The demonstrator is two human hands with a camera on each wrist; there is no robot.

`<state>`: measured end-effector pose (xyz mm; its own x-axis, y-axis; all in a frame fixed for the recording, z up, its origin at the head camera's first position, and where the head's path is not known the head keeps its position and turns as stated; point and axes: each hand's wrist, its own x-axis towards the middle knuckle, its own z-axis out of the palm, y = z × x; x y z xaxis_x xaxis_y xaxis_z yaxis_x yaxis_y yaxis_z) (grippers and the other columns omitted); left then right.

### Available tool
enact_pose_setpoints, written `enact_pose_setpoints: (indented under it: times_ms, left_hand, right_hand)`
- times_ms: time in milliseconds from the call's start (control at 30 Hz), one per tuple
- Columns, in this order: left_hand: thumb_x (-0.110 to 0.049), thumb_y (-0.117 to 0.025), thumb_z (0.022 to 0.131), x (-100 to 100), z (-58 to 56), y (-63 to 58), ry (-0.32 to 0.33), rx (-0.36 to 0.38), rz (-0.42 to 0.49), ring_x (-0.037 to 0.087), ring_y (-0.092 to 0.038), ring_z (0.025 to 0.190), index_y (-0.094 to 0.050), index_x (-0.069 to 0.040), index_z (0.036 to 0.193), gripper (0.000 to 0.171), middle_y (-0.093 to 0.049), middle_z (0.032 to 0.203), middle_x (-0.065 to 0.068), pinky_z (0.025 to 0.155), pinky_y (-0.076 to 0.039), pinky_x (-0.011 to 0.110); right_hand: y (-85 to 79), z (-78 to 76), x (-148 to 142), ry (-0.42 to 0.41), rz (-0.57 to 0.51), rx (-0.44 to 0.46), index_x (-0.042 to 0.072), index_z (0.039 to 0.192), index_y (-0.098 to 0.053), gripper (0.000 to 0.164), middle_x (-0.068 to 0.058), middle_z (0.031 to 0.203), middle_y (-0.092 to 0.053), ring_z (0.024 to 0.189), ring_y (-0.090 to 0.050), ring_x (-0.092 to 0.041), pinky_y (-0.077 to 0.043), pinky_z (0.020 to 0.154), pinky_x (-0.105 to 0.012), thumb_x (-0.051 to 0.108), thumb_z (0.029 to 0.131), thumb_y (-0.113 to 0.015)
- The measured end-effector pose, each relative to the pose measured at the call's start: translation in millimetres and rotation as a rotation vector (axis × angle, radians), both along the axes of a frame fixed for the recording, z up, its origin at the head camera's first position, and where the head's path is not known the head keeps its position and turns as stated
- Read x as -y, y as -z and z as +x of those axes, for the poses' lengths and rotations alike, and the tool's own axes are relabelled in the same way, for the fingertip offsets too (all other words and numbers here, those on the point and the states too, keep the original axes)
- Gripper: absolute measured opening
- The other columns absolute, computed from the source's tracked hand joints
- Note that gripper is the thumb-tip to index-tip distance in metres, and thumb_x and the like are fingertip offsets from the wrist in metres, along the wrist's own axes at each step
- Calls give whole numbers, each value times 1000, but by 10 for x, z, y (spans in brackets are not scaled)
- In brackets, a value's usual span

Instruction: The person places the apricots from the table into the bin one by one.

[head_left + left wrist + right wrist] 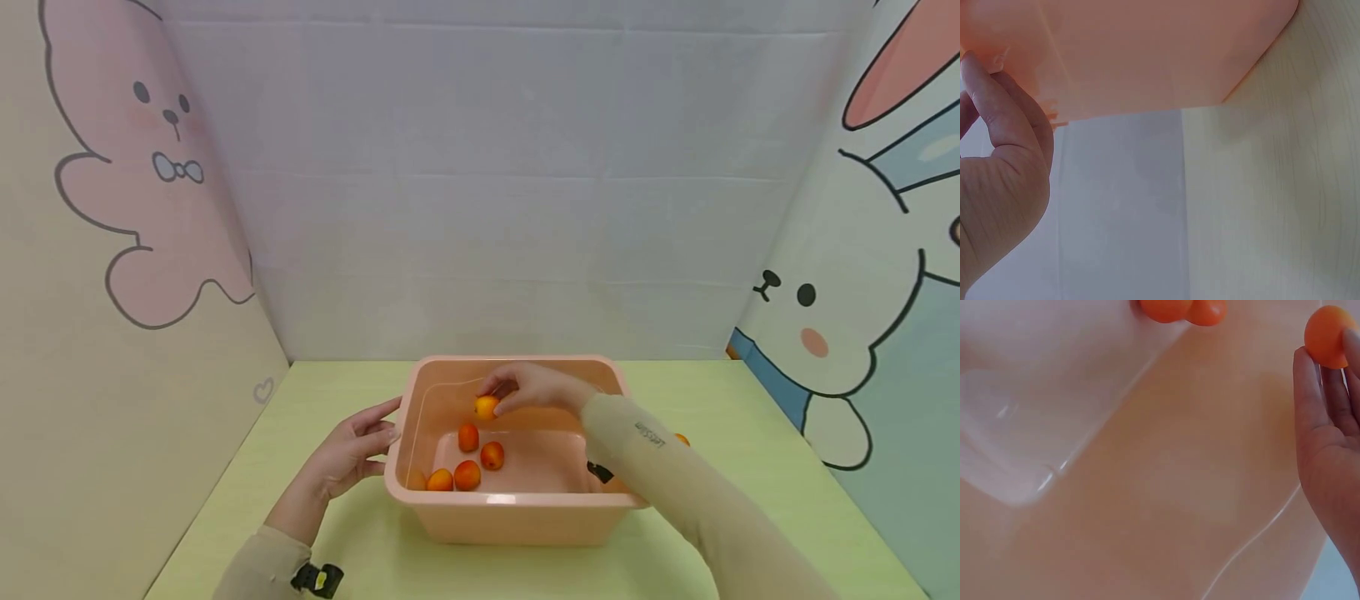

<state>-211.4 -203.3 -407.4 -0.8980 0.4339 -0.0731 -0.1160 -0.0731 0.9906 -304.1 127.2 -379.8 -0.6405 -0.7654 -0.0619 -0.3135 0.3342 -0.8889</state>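
A pink plastic basin stands on the table. My left hand holds its left rim, thumb on the near side of the edge and fingers spread along the outside; the left wrist view shows that hand against the basin wall. Inside the basin, close to the far wall, my right hand pinches a small orange fruit between thumb and fingers. The right wrist view has this fruit at the fingertips. Below it, several similar fruits lie on the basin floor, gathered toward the left.
Another orange fruit peeks out behind my right sleeve, outside the basin on the right. The pale yellow-green table meets a white sheet at the back. Side panels with cartoon animals stand left and right.
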Motion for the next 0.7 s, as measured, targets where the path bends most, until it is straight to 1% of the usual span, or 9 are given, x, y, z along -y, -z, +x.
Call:
enact_pose_setpoints:
  times_ms: [100, 200, 300, 433, 500, 567, 700]
  left_hand:
    - [-8, -59, 100, 1, 4, -1, -2, -2, 1, 18, -68, 86, -24, 0, 155, 66, -65, 105, 7, 72, -60, 33]
    - [-8, -60, 99, 0, 9, -2, -8, 2, -3, 17, -67, 86, -24, 0, 155, 67, -65, 105, 7, 72, -60, 33]
    - [-8, -60, 99, -11, 10, -8, -10, 4, -8, 17, -67, 85, -24, 0, 155, 67, -65, 105, 6, 71, -60, 32]
    - [-9, -61, 99, -24, 12, -14, -13, 6, -16, 17, -67, 86, -24, 1, 155, 68, -65, 105, 6, 71, -60, 32]
    - [-10, -61, 99, -28, 14, -17, -18, 7, -20, 17, -67, 86, -24, 0, 155, 68, -64, 105, 6, 71, -60, 32]
    - [-10, -61, 99, -31, 16, -19, -21, 8, -25, 17, -67, 86, -25, 0, 155, 68, -64, 105, 6, 71, -60, 32]
    - [-9, -61, 99, -34, 22, -17, -29, 11, -26, 17, -67, 85, -25, 0, 155, 67, -64, 104, 6, 71, -60, 32]
  right_hand:
    - [40, -7, 42, 0, 22, -9, -1, 120, -64, 31, -7, 114, -66, 107, -62, -27, -54, 93, -31, 3, 90, -71]
    - [69, -8, 94, 15, 55, -15, 0, 118, -66, 30, -6, 111, -67, 104, -63, -25, -54, 91, -30, 3, 89, -72]
    - [88, 0, 154, 32, 75, -1, 4, 117, -67, 29, -4, 111, -67, 103, -63, -23, -54, 91, -30, 6, 89, -74]
    - [101, 15, 213, 56, 66, 28, 6, 119, -66, 30, -3, 114, -66, 106, -62, -23, -54, 93, -31, 11, 90, -74]
    - [100, 17, 226, 62, 52, 38, 5, 122, -64, 33, -6, 118, -66, 108, -62, -22, -53, 95, -32, 13, 91, -73]
    - [92, 11, 223, 55, 30, 36, 2, 125, -62, 36, -11, 123, -64, 110, -61, -23, -52, 96, -33, 12, 92, -72]
    - [-18, 6, 181, 45, -25, 18, 1, 129, -59, 37, -18, 131, -59, 114, -61, -22, -52, 97, -34, 9, 94, -68]
